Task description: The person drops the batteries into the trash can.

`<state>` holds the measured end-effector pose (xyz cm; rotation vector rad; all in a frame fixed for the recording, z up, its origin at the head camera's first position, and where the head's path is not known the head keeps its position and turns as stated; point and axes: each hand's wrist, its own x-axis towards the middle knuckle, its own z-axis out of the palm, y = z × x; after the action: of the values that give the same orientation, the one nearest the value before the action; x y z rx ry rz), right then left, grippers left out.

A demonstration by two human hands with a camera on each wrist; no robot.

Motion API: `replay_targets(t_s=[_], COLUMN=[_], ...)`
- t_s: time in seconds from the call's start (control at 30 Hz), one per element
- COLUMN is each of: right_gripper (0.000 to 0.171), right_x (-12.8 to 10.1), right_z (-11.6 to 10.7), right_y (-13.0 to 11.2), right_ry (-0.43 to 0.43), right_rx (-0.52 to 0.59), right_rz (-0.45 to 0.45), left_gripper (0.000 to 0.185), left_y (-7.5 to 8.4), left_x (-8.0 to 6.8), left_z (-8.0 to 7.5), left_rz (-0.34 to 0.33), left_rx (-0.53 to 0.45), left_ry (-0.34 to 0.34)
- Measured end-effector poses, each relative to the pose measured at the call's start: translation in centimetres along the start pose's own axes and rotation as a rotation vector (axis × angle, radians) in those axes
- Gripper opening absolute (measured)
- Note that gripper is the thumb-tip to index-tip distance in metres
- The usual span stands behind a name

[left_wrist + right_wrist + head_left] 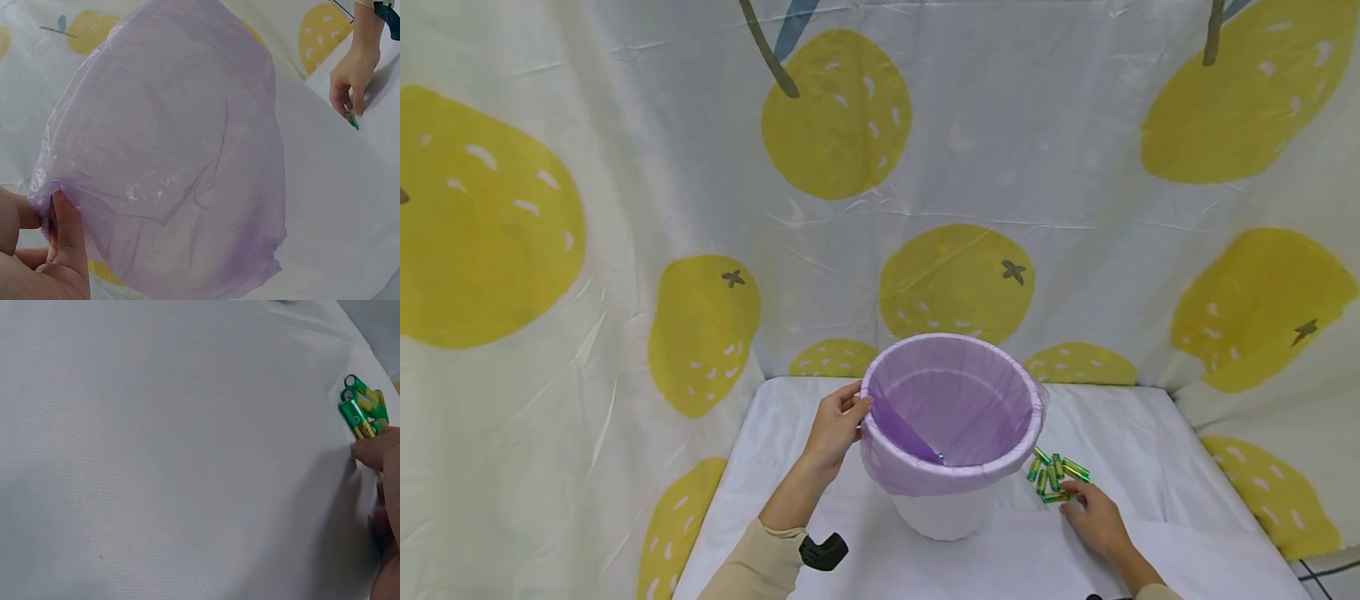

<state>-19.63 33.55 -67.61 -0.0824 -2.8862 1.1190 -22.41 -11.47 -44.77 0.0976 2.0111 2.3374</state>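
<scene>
A white waste bin [942, 515] stands on the table, lined with a thin purple bag [951, 375] folded over its rim. My left hand [835, 429] grips the rim at the left, thumb outside; the left wrist view shows those fingers [69, 231] pinching the bag's edge. Right of the bin lies a loose heap of green-and-gold batteries [1052, 473]. At the heap's near side, my right hand [1097, 521] pinches one battery [352, 120] by its end, close over the table. Part of the heap [364, 403] shows beyond the right thumb.
A white cloth covers the table [1187, 492]. Behind and at the sides hangs a curtain [1075, 125] with yellow fruit prints. A small shiny thing [941, 457] shows low inside the bin. Dark wrist devices sit on both arms.
</scene>
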Motion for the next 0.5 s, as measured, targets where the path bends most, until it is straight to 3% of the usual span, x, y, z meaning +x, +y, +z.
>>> replay_targets(t_s=[0.23, 0.5], right_gripper=[0.018, 0.013], right_x=[0.35, 0.04], right_z=[0.0, -0.68], right_y=[0.4, -0.08], right_ry=[-0.009, -0.04], right_rx=[-0.037, -0.07], right_rz=[0.01, -0.068], left_gripper=[0.049, 0.048], left_y=[-0.04, -0.04], left_x=[-0.04, 0.03], left_z=[0.01, -0.08], left_rz=[-0.004, -0.006], left_rx=[0.007, 0.011], left_ry=[0.0, -0.001])
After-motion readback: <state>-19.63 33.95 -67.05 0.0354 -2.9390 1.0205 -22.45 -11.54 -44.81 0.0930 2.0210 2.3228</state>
